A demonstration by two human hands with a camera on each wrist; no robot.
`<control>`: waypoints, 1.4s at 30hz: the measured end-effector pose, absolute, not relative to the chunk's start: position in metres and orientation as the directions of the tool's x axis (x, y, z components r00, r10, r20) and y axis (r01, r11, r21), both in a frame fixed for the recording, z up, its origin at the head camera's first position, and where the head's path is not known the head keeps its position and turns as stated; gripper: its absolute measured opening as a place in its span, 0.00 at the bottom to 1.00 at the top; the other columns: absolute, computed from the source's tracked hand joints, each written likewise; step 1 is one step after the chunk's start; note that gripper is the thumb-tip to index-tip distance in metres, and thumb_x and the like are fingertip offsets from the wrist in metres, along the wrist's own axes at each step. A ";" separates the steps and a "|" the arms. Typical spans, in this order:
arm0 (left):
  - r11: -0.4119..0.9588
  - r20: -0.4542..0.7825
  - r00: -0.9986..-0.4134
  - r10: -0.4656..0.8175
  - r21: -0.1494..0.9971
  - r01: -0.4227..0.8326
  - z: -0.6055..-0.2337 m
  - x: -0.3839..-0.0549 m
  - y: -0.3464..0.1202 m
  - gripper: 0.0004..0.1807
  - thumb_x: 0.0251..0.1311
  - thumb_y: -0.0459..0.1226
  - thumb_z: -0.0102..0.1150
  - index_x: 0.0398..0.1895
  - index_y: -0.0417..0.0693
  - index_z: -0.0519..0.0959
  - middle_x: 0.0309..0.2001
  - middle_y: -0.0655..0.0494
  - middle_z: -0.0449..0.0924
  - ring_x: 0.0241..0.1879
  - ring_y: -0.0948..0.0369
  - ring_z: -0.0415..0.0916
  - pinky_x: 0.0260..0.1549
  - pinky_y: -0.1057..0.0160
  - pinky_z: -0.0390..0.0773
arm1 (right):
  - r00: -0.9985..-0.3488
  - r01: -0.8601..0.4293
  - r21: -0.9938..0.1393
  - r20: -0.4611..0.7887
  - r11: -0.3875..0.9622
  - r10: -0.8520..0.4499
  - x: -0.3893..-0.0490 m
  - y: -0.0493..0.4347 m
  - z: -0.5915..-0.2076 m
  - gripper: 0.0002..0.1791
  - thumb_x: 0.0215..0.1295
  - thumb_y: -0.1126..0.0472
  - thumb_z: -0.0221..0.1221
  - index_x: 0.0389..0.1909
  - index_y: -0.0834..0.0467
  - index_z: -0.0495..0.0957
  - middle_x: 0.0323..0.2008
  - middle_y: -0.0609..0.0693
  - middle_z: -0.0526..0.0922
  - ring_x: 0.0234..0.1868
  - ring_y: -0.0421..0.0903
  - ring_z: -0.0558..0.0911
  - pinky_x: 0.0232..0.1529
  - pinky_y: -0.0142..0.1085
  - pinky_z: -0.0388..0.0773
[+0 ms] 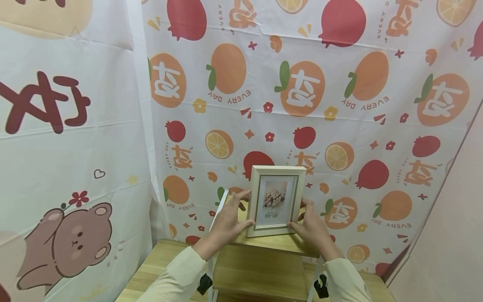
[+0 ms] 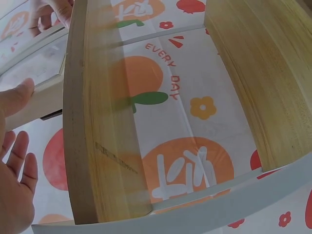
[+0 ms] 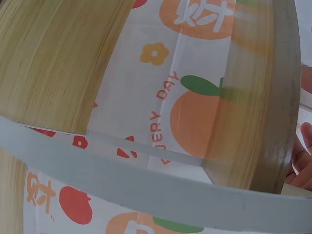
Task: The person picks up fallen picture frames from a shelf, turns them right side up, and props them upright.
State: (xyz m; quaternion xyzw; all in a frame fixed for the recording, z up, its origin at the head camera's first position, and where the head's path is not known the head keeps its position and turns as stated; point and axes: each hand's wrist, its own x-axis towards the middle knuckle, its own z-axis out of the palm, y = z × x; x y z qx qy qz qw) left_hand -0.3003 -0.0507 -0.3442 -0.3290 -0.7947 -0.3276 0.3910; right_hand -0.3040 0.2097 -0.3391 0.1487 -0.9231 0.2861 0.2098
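A cream picture frame [image 1: 277, 201] with a floral print stands upright, leaning slightly back, on the wooden top shelf [image 1: 264, 242] of a small rack. My left hand [image 1: 228, 220] holds its left side, thumb at the lower front edge and index finger higher up the side. On the opposite side my right hand [image 1: 312, 224] grips the frame, thumb on the lower right corner and fingers partly hidden behind the edge. From below, the left wrist view shows the left thumb [image 2: 19, 95] against the frame border [image 2: 46, 97], other fingers spread loosely. In the right wrist view, the right fingers [image 3: 303, 156] are mostly cut off.
Below the top shelf, the rack has a lower wooden shelf [image 1: 260, 268] and white metal side rails [image 3: 122, 180]. Black clips [image 1: 205, 284] hang by the legs. A wood-grain surface [image 1: 151, 268] lies underneath. Fruit-printed cloth [image 1: 260, 88] hangs close behind; a bear-printed cloth [image 1: 79, 235] hangs left.
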 end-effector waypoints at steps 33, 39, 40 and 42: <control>0.569 0.832 -0.457 0.315 0.220 0.792 -0.358 -0.291 -0.052 0.49 0.41 0.29 0.76 0.68 0.46 0.58 0.40 0.53 0.79 0.35 0.61 0.79 0.32 0.66 0.78 | -0.815 -0.419 -0.298 0.541 0.858 -0.210 -0.305 0.210 -0.343 0.36 0.61 0.58 0.65 0.61 0.68 0.56 0.50 0.62 0.72 0.34 0.46 0.78 0.23 0.30 0.67; 0.570 0.834 -0.453 0.313 0.216 0.792 -0.360 -0.291 -0.050 0.49 0.43 0.30 0.75 0.68 0.44 0.58 0.38 0.54 0.80 0.33 0.61 0.78 0.30 0.67 0.77 | -0.812 -0.418 -0.277 0.541 0.865 -0.219 -0.307 0.211 -0.345 0.34 0.63 0.57 0.63 0.60 0.68 0.56 0.51 0.63 0.70 0.34 0.47 0.80 0.22 0.29 0.68; 0.572 0.833 -0.457 0.312 0.220 0.791 -0.361 -0.291 -0.049 0.49 0.43 0.30 0.75 0.68 0.44 0.58 0.38 0.54 0.80 0.33 0.61 0.78 0.29 0.67 0.76 | -0.815 -0.416 -0.279 0.537 0.866 -0.218 -0.307 0.211 -0.345 0.34 0.63 0.57 0.63 0.60 0.68 0.56 0.51 0.63 0.70 0.34 0.48 0.80 0.22 0.29 0.68; 0.577 0.831 -0.462 0.309 0.222 0.786 -0.361 -0.291 -0.049 0.49 0.43 0.30 0.75 0.69 0.45 0.57 0.38 0.54 0.80 0.33 0.61 0.78 0.28 0.68 0.75 | -0.819 -0.413 -0.283 0.530 0.866 -0.218 -0.307 0.211 -0.345 0.33 0.64 0.57 0.62 0.60 0.68 0.56 0.51 0.63 0.70 0.35 0.49 0.81 0.21 0.29 0.68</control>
